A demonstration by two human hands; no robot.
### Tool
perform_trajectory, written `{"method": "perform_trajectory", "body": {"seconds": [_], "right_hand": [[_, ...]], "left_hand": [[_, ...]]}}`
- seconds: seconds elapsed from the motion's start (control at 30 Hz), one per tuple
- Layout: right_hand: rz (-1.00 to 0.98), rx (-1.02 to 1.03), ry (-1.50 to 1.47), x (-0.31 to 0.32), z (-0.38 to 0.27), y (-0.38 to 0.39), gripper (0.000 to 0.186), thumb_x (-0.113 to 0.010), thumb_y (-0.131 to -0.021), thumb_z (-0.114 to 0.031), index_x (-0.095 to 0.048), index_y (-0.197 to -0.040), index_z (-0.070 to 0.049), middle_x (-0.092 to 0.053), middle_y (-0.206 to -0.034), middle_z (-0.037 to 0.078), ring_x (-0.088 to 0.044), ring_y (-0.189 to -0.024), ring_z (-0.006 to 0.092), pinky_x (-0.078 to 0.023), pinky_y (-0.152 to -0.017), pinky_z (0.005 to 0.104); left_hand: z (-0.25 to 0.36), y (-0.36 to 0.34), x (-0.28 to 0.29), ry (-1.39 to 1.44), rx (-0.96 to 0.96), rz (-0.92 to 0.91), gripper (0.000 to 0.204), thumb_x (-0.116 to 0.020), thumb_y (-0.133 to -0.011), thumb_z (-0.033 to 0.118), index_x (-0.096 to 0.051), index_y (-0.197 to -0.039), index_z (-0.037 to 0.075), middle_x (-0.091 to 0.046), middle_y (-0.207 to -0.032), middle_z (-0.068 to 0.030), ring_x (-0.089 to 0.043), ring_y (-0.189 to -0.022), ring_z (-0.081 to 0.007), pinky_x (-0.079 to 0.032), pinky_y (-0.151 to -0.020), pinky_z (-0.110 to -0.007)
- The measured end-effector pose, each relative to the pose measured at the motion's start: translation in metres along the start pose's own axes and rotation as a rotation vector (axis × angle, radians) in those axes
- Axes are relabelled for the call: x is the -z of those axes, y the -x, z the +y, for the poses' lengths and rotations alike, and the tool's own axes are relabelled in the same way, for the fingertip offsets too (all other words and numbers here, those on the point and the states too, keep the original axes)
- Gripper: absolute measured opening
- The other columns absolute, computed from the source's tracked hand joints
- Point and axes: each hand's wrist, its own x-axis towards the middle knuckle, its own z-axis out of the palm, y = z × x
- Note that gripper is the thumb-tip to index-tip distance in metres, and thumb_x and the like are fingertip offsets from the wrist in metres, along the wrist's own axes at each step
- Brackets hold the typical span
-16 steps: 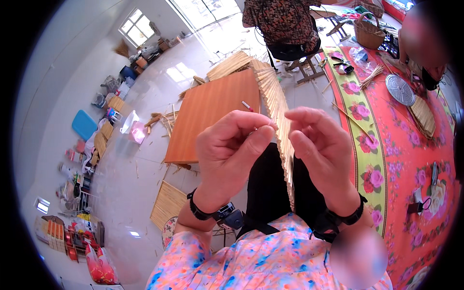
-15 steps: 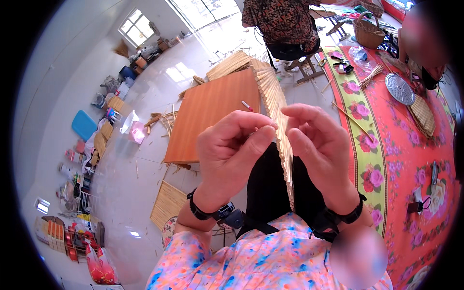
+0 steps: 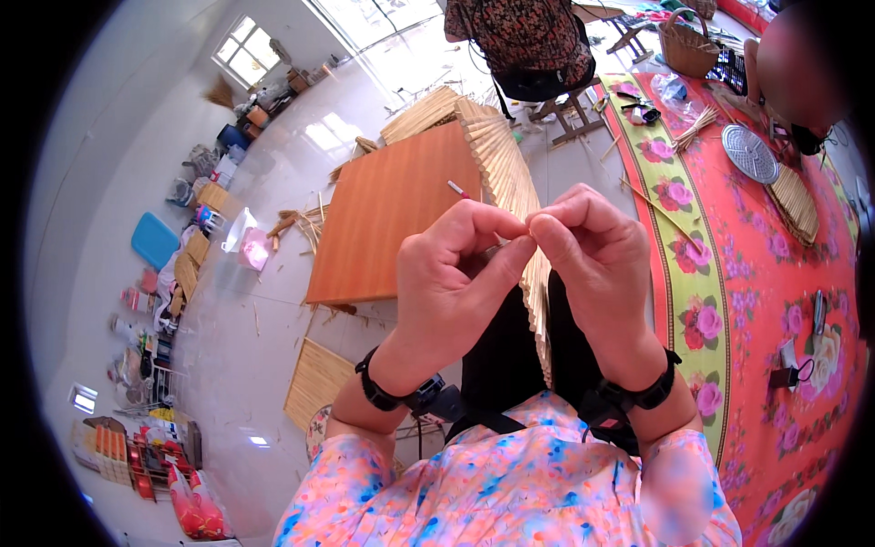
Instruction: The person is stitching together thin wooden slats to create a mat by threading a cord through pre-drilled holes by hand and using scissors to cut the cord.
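My left hand and my right hand are raised in front of me, thumb and forefinger pinched on each. Their fingertips meet; whatever lies between them is too small to make out. Below and behind the fingers a long ribbed straw panel slopes from the table's far corner down to my dark-trousered lap. Neither hand grips the panel. To its left stands an orange-brown wooden table. A slim pen-like stick, pale and red, lies near that table's right edge, just beyond my left hand.
A red floral cloth covers the surface at right, bearing a round metal disc and a straw bundle. Another straw panel leans low at left. Two people are nearby: one in patterned clothing ahead, one at upper right.
My right hand has come in to meet the left; its thumb and forefinger, apart before, are now pinched. My left hand has shifted slightly right. The whole view has tilted a little.
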Motion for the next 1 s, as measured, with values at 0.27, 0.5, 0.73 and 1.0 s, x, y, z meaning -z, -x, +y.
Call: {"method": "perform_trajectory", "body": {"seconds": [0.27,0.5,0.73,1.0], "right_hand": [[0.184,-0.084,-0.095,0.024,0.021,0.0,0.011,-0.064,-0.095,-0.012,-0.063,-0.089,-0.003,-0.051,-0.073,-0.006,-0.043,-0.063,0.001,-0.032,-0.055,0.0172],[0.015,-0.085,0.618,0.033,0.09,0.032,0.053,-0.082,-0.073,-0.02,-0.06,-0.117,-0.002,-0.061,-0.112,0.016,-0.06,-0.103,0.0275,-0.049,-0.088,0.0366],[-0.063,-0.221,0.663,0.009,0.132,0.068,0.075,-0.068,-0.077,-0.005,-0.038,-0.146,-0.008,-0.044,-0.138,0.025,-0.042,-0.129,0.0425,-0.036,-0.109,0.0438],[0.039,-0.011,0.683,-0.012,0.157,0.071,0.079,-0.051,-0.071,0.013,-0.037,-0.147,-0.005,-0.037,-0.142,0.03,-0.036,-0.133,0.0483,-0.032,-0.111,0.0471]], "left_hand": [[-0.017,-0.01,0.008,-0.283,-0.135,0.092,0.009,-0.07,-0.089,0.01,-0.066,-0.089,0.002,-0.053,-0.06,0.0053,-0.044,-0.055,0.0005,-0.032,-0.048,-0.019],[-0.08,-0.06,0.023,-0.352,-0.137,0.16,0.008,-0.069,-0.087,0.011,-0.066,-0.086,0.004,-0.055,-0.074,0.0018,-0.048,-0.064,-0.0045,-0.036,-0.054,-0.021],[-0.091,-0.084,0.014,-0.309,0.119,0.094,0.012,-0.07,-0.085,0.012,-0.065,-0.085,0.002,-0.057,-0.086,-0.0045,-0.055,-0.065,-0.0132,-0.043,-0.06,-0.028],[-0.094,-0.097,0.004,-0.588,-0.053,0.115,0.009,-0.067,-0.086,0.01,-0.065,-0.087,0.001,-0.062,-0.086,-0.0107,-0.059,-0.064,-0.0167,-0.046,-0.06,-0.032]]}}
